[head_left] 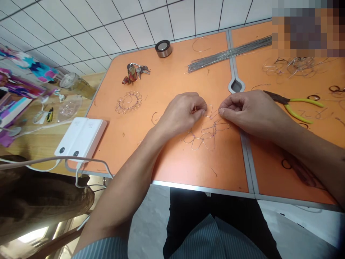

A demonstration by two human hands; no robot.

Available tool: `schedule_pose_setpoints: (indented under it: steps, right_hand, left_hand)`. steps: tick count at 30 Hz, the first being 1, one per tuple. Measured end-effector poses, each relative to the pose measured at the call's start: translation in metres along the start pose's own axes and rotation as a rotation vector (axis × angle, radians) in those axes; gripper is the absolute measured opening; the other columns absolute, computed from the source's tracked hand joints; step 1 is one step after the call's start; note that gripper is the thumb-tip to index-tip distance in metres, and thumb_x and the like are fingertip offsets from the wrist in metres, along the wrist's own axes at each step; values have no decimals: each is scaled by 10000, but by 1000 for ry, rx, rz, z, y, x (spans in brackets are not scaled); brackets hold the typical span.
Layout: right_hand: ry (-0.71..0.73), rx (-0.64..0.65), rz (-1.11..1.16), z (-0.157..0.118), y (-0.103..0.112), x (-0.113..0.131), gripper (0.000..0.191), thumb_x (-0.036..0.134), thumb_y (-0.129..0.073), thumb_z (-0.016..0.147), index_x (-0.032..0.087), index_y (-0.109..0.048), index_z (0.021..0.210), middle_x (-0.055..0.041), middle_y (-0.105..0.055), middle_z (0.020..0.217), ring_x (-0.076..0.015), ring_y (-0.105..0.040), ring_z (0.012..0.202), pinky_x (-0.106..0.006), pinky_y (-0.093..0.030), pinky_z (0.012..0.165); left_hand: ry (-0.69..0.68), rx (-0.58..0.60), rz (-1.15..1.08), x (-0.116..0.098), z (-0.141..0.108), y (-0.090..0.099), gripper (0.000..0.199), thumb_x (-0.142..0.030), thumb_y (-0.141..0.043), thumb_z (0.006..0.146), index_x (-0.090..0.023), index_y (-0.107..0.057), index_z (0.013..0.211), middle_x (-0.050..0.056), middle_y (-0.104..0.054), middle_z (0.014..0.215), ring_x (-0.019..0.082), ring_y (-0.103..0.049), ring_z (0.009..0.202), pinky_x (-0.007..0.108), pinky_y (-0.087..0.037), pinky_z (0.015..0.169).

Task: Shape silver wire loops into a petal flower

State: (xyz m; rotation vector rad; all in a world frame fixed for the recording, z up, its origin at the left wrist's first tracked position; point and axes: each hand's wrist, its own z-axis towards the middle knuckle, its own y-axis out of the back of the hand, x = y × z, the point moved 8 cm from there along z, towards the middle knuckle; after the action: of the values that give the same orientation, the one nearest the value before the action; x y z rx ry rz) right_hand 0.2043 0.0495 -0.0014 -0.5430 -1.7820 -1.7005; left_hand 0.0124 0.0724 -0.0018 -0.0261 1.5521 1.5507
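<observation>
Between my hands, just above the orange table (172, 162), is a flower-shaped ring of thin bent wire (202, 138) with looped petals. My left hand (185, 109) pinches its upper left part between thumb and fingers. On the other side, my right hand (241, 108) pinches the wire near the ring's upper right loops. The exact spots under both sets of fingertips are hidden. A finished-looking looped wire ring (129, 102) lies farther left on the table. Pliers with yellow handles (299, 108) rest beside my right forearm, jaws pointing toward the right hand.
A bundle of straight wires (229, 54) lies across the table's back. Near it are a roll of tape (163, 48) and keys with a lock (134, 72). Tangled wire scraps (299, 66) sit at right. White power banks (81, 138) with cables stand at the left edge.
</observation>
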Motion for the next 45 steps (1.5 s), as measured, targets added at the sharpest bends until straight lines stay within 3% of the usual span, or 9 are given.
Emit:
schedule_pose_setpoints:
  steps: [7,27,37,45]
  right_hand:
    - [-2,-1,-23,1,-1,-2,82,302,-806,914,262,-852,859,-45,-810,786,-258,-718,746,-406,-500,709]
    - [-29,-3,-4,0,0,-2,66,246,-804,901,253,-864,876,-48,-822,822,-267,-737,783,-410,-507,736]
    - [6,-12,39,0,-1,-2,105,215,-771,942,246,-866,909,-34,-811,817,-233,-728,784,-407,-487,741]
    - [1,-7,-14,1,-3,-3,146,203,-768,961,250,-905,980,-46,-858,890,-258,-797,881,-381,-523,755]
  left_hand:
    - [-23,9,-29,-3,0,-2,259,-81,-654,944,-223,-868,974,76,-870,1080,243,-780,998,416,-625,929]
    - [-3,52,-10,-9,-5,2,226,-81,-655,915,-219,-832,891,50,-859,966,208,-739,857,373,-566,813]
    - [-4,38,-28,-9,-9,4,210,-127,-667,944,-215,-857,950,52,-859,951,213,-772,883,358,-612,849]
    - [2,25,-2,-9,-10,6,193,-142,-685,962,-210,-865,949,37,-857,938,198,-759,851,350,-588,829]
